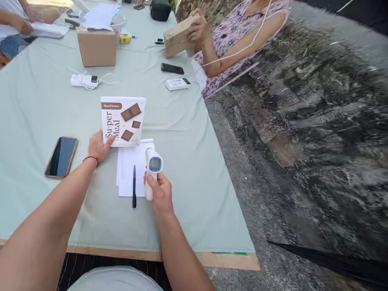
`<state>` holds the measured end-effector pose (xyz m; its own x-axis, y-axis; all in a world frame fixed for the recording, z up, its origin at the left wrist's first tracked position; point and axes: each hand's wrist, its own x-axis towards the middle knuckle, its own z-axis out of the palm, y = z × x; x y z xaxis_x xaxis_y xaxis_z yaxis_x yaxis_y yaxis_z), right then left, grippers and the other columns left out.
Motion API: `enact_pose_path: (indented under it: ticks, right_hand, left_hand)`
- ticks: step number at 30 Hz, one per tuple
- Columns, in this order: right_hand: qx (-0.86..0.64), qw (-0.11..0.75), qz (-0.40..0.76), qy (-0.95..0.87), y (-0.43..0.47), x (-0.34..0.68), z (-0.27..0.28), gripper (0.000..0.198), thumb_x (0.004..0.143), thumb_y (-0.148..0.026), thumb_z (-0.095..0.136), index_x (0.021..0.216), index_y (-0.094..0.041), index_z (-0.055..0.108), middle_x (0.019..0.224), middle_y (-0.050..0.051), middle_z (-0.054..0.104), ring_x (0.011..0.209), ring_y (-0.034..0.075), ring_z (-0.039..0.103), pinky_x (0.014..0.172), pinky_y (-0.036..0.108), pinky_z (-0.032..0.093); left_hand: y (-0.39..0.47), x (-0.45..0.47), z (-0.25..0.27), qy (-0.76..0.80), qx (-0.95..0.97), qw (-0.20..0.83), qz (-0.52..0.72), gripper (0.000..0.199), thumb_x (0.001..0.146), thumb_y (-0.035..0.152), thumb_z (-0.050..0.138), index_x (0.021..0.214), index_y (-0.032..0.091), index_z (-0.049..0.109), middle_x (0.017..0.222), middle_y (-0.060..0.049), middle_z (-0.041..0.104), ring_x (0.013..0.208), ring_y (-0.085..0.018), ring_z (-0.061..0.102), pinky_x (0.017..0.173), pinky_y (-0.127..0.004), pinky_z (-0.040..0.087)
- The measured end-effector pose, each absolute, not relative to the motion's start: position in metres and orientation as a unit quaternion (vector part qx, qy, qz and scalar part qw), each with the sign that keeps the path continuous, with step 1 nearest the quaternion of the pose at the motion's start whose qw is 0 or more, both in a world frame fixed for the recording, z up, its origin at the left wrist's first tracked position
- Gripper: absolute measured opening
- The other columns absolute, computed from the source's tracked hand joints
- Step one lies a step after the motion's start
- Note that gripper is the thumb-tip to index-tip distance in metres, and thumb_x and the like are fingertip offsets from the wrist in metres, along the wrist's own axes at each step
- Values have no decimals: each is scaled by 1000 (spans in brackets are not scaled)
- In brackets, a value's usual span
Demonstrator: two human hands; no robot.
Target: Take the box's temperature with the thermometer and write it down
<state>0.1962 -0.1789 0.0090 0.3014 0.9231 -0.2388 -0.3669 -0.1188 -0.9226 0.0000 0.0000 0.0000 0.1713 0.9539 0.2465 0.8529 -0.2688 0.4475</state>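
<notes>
White printed box in left hand, pistol-shaped white device in right

Item: white printed box [123, 121], "Su-per Meal", ahead of and slightly left of the device; printed face toward the wearer. Contact of its lower edge with the papers: cannot be told.
Left hand [100, 146]: nearer the box; pinching its lower left corner, thumb over the front.
Right hand [161, 192]: wrapped around the handle of the white device [154, 171], screen facing the wearer. Handle runs toward the wearer; head sits near the box's lower right corner, gap in depth uncertain.
Surroundings: papers [129, 173] below the box, between the wrists; dark pen [134, 186] lengthwise on them, just left of the handle, apparently no obstruction between device and box. Brown-edged phone [61, 157] left of the left hand. Farther off: white corded unit [85, 81], second white unit [178, 84], black phone [172, 68], cardboard box [98, 48].
</notes>
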Motion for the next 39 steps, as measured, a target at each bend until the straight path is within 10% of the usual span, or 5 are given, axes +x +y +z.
enact_pose_path:
  ticks: [10, 21, 27, 39]
  right_hand:
    - [-571, 580, 498, -301, -177, 208, 10, 48, 70, -55, 72, 97, -16, 67, 87, 5, 66, 77, 18, 58, 70, 31, 47]
    - [-827, 307, 141, -450, -164, 241, -40, 54, 70, -47, 67, 115, -17, 64, 98, 11, 63, 91, 28, 57, 75, 39, 45]
    - [-740, 386, -61, -548, -170, 231, -35, 36, 86, -42, 59, 108, -14, 66, 99, 16, 59, 93, 27, 55, 81, 42, 46]
    - [-610, 446, 221, -616, -182, 191, -30, 35, 88, -24, 45, 114, -17, 66, 72, 2, 56, 62, 14, 51, 60, 28, 44]
  left_hand:
    - [2, 1, -2, 590, 756, 109, 262, 74, 92, 72, 22, 122, 16, 59, 112, -17, 65, 106, -35, 57, 91, -48, 43]
    - [0, 2, -3, 591, 750, 125, 268, 64, 93, 69, 30, 125, 20, 57, 118, -13, 64, 108, -33, 56, 93, -47, 42]
    - [-3, 5, -2, 599, 744, 134, 264, 58, 93, 66, 35, 117, 19, 58, 110, -13, 65, 106, -32, 57, 93, -45, 42]
    - [-8, 11, -1, 605, 734, 160, 264, 56, 93, 65, 40, 118, 18, 56, 112, -13, 64, 108, -31, 55, 96, -45, 40]
